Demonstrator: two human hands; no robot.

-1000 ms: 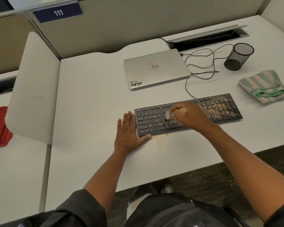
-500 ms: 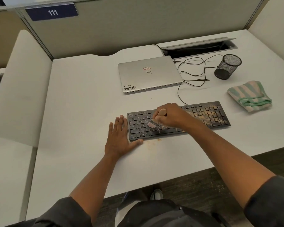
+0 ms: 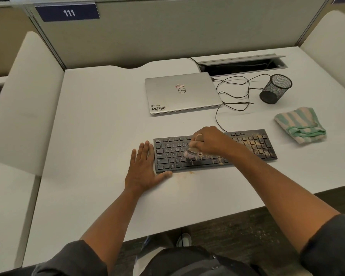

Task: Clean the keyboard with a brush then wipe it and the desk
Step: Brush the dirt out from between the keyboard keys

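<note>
While my left hand (image 3: 142, 171) is lying flat, fingers spread, steadying the keyboard (image 3: 214, 150) at mid-desk, my right hand (image 3: 208, 141) is gripping the brush (image 3: 191, 153), sweeping leftward since a second ago; grit is remaining at the right, so I'm judging brushing unfinished.

The white desk (image 3: 100, 120) lies open along its left edge; the silver closed laptop (image 3: 181, 92), tangled black cable (image 3: 233, 92) and black mesh cup (image 3: 275, 89) crowd the far-right corner.

L hand (image 3: 142, 169) lay flat, fingers straight, palm down w/ thumb out, near desk's front edge. R hand (image 3: 208, 140) was curled in a grip, forearm reaching in from front-right corner.
</note>
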